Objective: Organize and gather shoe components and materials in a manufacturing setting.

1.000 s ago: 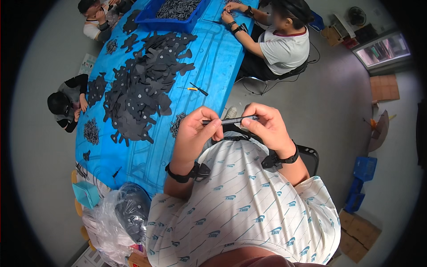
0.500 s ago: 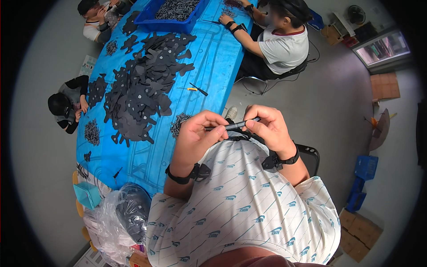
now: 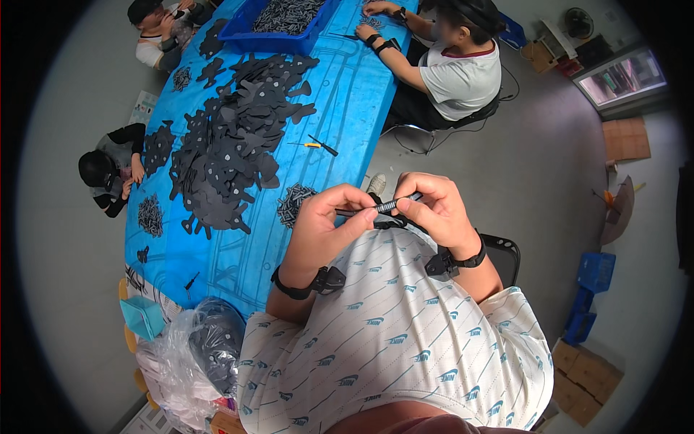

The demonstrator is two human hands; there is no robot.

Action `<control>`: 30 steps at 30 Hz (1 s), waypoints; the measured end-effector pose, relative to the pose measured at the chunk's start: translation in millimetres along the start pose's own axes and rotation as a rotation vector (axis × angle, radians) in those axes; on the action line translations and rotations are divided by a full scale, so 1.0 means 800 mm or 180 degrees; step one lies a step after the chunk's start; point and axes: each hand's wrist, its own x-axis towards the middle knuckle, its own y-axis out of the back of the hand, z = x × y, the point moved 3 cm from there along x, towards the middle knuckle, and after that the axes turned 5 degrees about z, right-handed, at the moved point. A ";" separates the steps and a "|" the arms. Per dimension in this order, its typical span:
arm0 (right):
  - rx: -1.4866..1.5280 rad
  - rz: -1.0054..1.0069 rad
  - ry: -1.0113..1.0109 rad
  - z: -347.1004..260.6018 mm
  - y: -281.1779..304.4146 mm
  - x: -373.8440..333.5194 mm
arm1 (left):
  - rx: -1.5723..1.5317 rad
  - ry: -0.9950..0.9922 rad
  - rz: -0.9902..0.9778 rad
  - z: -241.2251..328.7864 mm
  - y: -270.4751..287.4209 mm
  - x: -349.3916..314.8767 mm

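Observation:
A slim dark rod with a ribbed grey section point(image 3: 386, 207) lies crosswise between my hands, in front of my torso. My left hand point(image 3: 327, 226) pinches its left part between thumb and fingers. At its right part, my right hand point(image 3: 438, 210) holds it in the same kind of pinch. The fingers hide parts of the rod. Just beyond my left hand, a small pile of grey pieces point(image 3: 293, 204) sits at the table edge. Farther left is a large heap of flat dark-grey cutouts point(image 3: 228, 145).
A blue-covered table point(image 3: 318, 108) stretches away to the front left. On it are yellow and black tools point(image 3: 312, 145) and a blue bin point(image 3: 307, 43) of grey pieces. A co-worker point(image 3: 459, 79) sits at the far right side; two others sit left. Plastic bags point(image 3: 217, 340) lie near my left.
My left thumb has slid right along the rod, so less of the ribbed section shows. The co-worker at the far right has shifted one hand.

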 end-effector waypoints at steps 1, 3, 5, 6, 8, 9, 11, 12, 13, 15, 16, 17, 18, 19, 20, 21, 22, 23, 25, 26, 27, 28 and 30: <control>0.0000 0.0001 0.0001 0.000 0.000 0.000 | 0.0034 -0.0046 0.0050 0.000 -0.001 0.000; -0.0022 0.0029 0.0012 0.002 0.000 0.000 | 0.0069 -0.0092 0.0098 -0.001 -0.001 0.001; -0.0023 0.0032 0.0011 0.002 0.000 0.000 | 0.0201 -0.0211 0.0077 -0.001 -0.001 0.003; -0.0023 0.0034 0.0007 0.003 0.000 0.000 | 0.0202 -0.0211 0.0075 -0.001 -0.001 0.003; -0.0039 0.0036 0.0025 0.005 0.000 0.000 | 0.0294 -0.0208 0.0046 -0.001 -0.001 0.003; -0.0056 0.0037 0.0042 0.005 0.001 0.000 | 0.0295 -0.0210 0.0044 -0.001 -0.001 0.003; -0.0084 0.0040 0.0054 0.005 0.001 0.001 | 0.0272 -0.0217 -0.0019 -0.001 -0.002 0.004; -0.0108 0.0035 0.0065 0.005 0.001 0.001 | 0.0273 -0.0219 -0.0016 -0.001 -0.002 0.004; -0.0108 0.0033 0.0067 0.005 0.001 0.001 | 0.0297 -0.0259 0.0005 -0.002 -0.001 0.004; -0.0132 0.0052 0.0104 0.005 0.001 0.001 | 0.0319 -0.0299 0.0025 -0.002 -0.002 0.005; -0.0133 0.0052 0.0104 0.005 0.000 0.001 | 0.0439 -0.0329 0.0073 -0.001 -0.002 0.005; -0.0158 0.0064 0.0124 0.005 0.000 0.001 | 0.0559 -0.0359 0.0122 0.000 -0.001 0.006; -0.0181 0.0074 0.0144 0.004 0.000 0.001 | 0.0559 -0.0359 0.0122 -0.001 -0.001 0.006; -0.0181 0.0074 0.0143 0.004 0.000 0.001 | 0.0605 -0.0371 0.0137 -0.002 -0.001 0.006; -0.0253 0.0047 0.0135 0.005 0.001 0.001 | 0.0652 -0.0383 0.0152 -0.003 -0.001 0.006; -0.0325 0.0021 0.0128 0.006 0.002 0.002 | 0.0653 -0.0383 0.0151 -0.004 -0.001 0.006; -0.0324 0.0021 0.0129 0.006 0.003 0.002 | 0.0505 -0.0304 0.0201 -0.005 0.000 0.006; -0.0305 0.0030 0.0120 0.006 0.004 0.002 | 0.0357 -0.0224 0.0251 -0.006 0.001 0.006; -0.0287 0.0047 0.0109 0.006 0.005 0.002 | 0.0294 -0.0180 0.0275 -0.008 0.005 0.006; -0.0142 0.0140 0.0109 0.005 0.007 0.002 | 0.0229 -0.0136 0.0302 -0.009 0.007 0.006; 0.0005 0.0229 0.0106 0.005 0.009 0.002 | 0.0229 -0.0132 0.0302 -0.009 0.009 0.006; 0.0007 0.0230 0.0103 0.004 0.010 0.002 | 0.0218 -0.0126 0.0288 -0.010 0.010 0.007; 0.0029 0.0253 -0.0111 0.005 0.013 0.000 | 0.0206 -0.0116 0.0274 -0.009 0.011 0.007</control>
